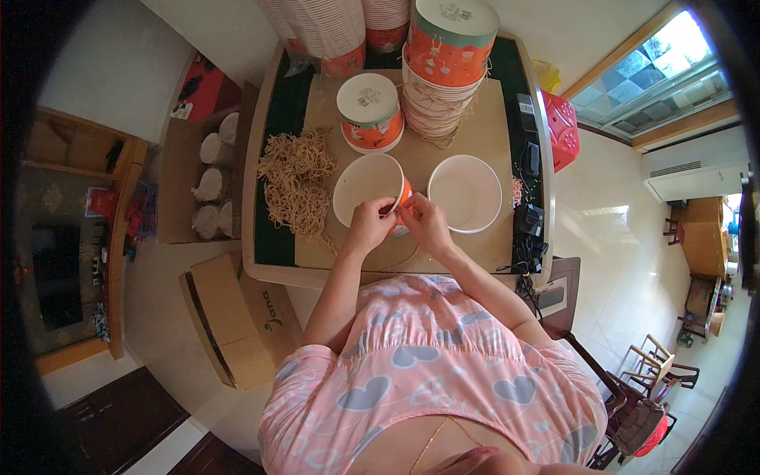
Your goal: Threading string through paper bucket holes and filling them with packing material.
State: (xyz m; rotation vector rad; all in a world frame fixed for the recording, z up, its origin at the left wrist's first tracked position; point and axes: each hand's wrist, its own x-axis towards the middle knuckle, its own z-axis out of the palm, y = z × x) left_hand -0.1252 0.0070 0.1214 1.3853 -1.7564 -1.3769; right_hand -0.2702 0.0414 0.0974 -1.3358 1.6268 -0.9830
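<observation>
A white-lined paper bucket (366, 184) with an orange outside stands tilted in front of me, its mouth facing up. My left hand (371, 225) is closed on its near right rim. Against the bucket's right side, my right hand (427, 225) pinches with fingers together; what lies between them is hidden. A thin tan cord (411, 257) trails on the cardboard below my hands. Just right of my right hand sits a second open paper bucket (465, 194), white inside. At left lies a tangled heap of tan cords (294, 186).
Beyond my hands, an upturned orange-and-green bucket (369, 107) and a tall bucket stack (451, 59) stand on a cardboard sheet (317, 245). Black devices with cables (529, 222) line the table's right edge. Boxes (237, 317) lie on the floor left; a red stool (560, 131) stands right.
</observation>
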